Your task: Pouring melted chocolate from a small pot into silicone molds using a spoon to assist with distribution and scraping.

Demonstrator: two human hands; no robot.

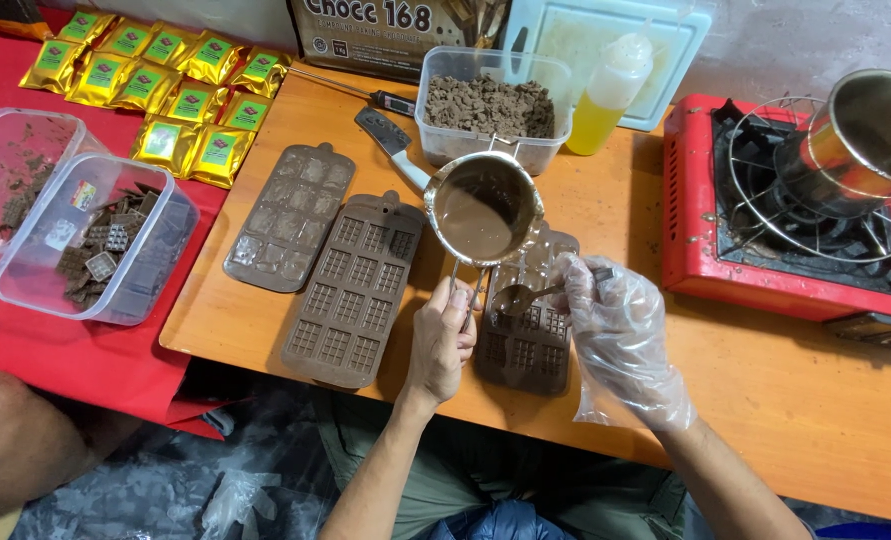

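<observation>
Melted chocolate fills a small steel pot [483,208] that hangs above the wooden table [766,400], over the top edges of two brown moulds. The left hand [442,340], bare, has its fingers clenched round the pot's wire handle, just below the rim. The right hand [618,335], inside a loose clear plastic glove, grasps a spoon [522,297] between thumb and fingers; the spoon's bowl holds chocolate and hovers over the top of the right mould [524,340], beside the pot handle. The middle mould [356,290] lies left of that hand, and a third mould [291,215] lies farther left, near the table's edge. Behind the pot stands a clear tub of chocolate pieces [491,105], with a squeeze bottle of yellow liquid [611,90] to its right. A red gas stove [796,220] at the right carries a larger steel pot [861,140]. On the red cloth at the left sit gold packets [166,85] and two clear boxes [96,240].
</observation>
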